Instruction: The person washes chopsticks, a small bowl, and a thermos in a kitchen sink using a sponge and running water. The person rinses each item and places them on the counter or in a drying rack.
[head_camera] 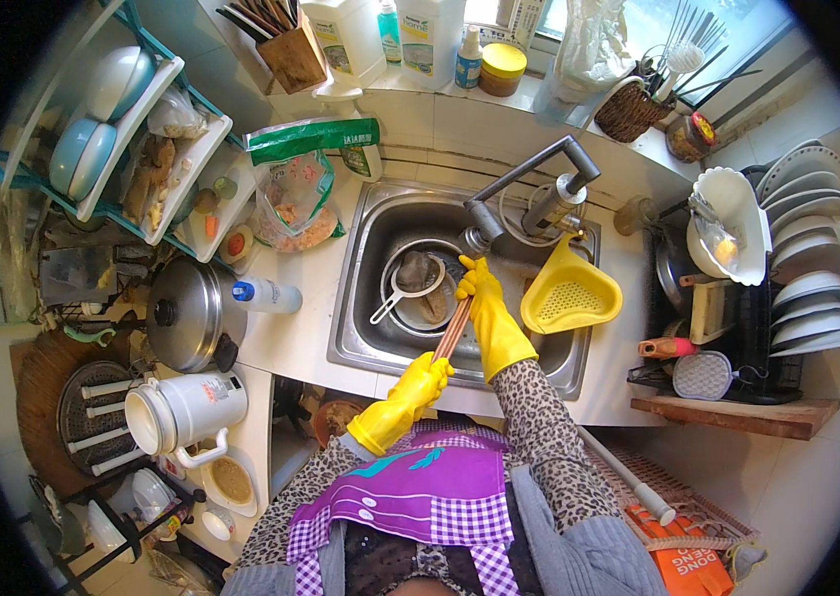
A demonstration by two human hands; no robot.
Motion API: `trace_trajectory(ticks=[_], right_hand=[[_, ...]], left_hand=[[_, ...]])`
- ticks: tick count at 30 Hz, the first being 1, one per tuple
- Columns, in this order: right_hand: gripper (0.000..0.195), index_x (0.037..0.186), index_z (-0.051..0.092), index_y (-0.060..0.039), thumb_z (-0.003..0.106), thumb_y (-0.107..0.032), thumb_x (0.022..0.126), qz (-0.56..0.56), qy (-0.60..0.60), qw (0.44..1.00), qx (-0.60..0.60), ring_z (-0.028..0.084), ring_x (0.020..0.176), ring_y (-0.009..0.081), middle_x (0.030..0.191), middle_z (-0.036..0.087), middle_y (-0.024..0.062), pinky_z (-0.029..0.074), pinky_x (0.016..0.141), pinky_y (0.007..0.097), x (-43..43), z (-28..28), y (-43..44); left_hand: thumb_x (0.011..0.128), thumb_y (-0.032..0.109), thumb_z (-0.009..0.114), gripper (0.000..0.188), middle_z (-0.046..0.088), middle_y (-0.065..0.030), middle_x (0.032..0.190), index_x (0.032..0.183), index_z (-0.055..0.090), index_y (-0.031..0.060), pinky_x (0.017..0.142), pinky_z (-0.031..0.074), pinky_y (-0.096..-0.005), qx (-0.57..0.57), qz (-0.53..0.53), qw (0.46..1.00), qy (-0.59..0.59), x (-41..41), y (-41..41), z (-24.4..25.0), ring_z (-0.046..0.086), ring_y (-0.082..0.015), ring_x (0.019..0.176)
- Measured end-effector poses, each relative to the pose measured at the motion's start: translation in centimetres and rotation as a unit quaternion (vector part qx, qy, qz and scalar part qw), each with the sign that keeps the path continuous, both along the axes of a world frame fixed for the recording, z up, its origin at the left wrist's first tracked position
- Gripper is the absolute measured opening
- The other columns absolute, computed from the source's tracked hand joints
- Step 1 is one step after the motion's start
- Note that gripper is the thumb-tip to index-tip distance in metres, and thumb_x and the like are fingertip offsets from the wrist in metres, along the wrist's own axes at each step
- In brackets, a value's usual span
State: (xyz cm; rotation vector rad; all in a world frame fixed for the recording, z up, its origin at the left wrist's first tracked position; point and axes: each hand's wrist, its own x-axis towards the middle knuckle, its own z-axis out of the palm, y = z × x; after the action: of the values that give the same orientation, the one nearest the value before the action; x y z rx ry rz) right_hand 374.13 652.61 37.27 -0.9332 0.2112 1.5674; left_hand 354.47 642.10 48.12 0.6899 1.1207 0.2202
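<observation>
Both of my hands wear yellow rubber gloves. My left hand (pixel 427 384) grips the near end of a bundle of brown chopsticks (pixel 455 328). My right hand (pixel 478 283) is closed around their far end, just below the faucet spout (pixel 476 240). The bundle slants over the near part of the stainless steel sink (pixel 345 328). Left of my right hand, a round metal basin (pixel 388 262) stands in the sink with a white-handled strainer (pixel 392 302) and a brownish item in it. A yellow drain basket (pixel 572 294) sits at the sink's right side.
A spray bottle (pixel 267 294) and a lidded steel pot (pixel 185 313) stand left of the sink. Behind is an open plastic bag of food (pixel 300 216). Plates (pixel 811 287) and a white scalloped bowl (pixel 729 223) fill the right rack. Containers line the windowsill.
</observation>
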Motion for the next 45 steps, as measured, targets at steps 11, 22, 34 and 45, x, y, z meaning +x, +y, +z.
trace_trajectory(ticks=[11, 22, 34, 45], right_hand=[[0.03, 0.121, 0.058, -0.002, 0.065, -0.02, 0.097, 0.127, -0.206, 0.969, -0.043, 0.07, 0.081, 0.0263, 0.099, 0.072, 0.0169, 0.059, 0.071, 0.0393, -8.1, 1.5, -5.1], [0.037, 0.124, 0.06, 0.0008, 0.068, -0.022, 0.096, 0.112, 0.056, 0.985, 0.119, 0.07, 0.102, 0.0317, 0.106, 0.071, 0.0154, 0.054, 0.098, 0.0476, -5.2, 4.5, -4.8], [0.035, 0.113, 0.065, 0.0012, 0.065, -0.03, 0.098, 0.176, -0.144, 0.973, 0.039, 0.074, 0.089, 0.0286, 0.101, 0.073, 0.0185, 0.061, 0.08, 0.0406, -6.7, 4.8, -4.6], [0.038, 0.124, 0.062, 0.0002, 0.073, -0.017, 0.091, 0.293, -0.092, 0.943, 0.124, 0.072, 0.094, 0.025, 0.112, 0.072, 0.0162, 0.059, 0.082, 0.0353, -4.9, 6.7, -4.2]], left_hand=[[0.094, 0.016, 0.057, 0.025, 0.068, -0.0243, 0.095, 0.118, 0.059, 0.0067, 0.073, 0.052, -0.0516, 0.494, -0.132, 0.811, 0.286, -0.6, 2.9, -7.7, 0.067, -0.0425, 0.09], [0.103, 0.036, 0.056, 0.035, 0.064, -0.0018, 0.079, 0.115, 0.062, 0.0031, 0.055, 0.049, -0.0234, -0.172, 0.087, 0.938, -0.289, -1.9, 3.1, -3.4, 0.059, -0.0126, 0.063], [0.106, 0.043, 0.046, 0.037, 0.038, 0.007, 0.058, 0.094, 0.056, 0.0097, 0.041, 0.023, -0.0227, -0.054, 0.042, 0.991, -0.112, -1.8, 2.3, -1.7, 0.03, -0.0052, 0.044], [0.106, 0.045, 0.048, 0.04, 0.047, 0.0033, 0.062, 0.099, 0.06, 0.0069, 0.043, 0.025, -0.0234, -0.003, 0.049, 0.99, -0.132, -2.6, 3.2, -1.9, 0.033, -0.0067, 0.045]])
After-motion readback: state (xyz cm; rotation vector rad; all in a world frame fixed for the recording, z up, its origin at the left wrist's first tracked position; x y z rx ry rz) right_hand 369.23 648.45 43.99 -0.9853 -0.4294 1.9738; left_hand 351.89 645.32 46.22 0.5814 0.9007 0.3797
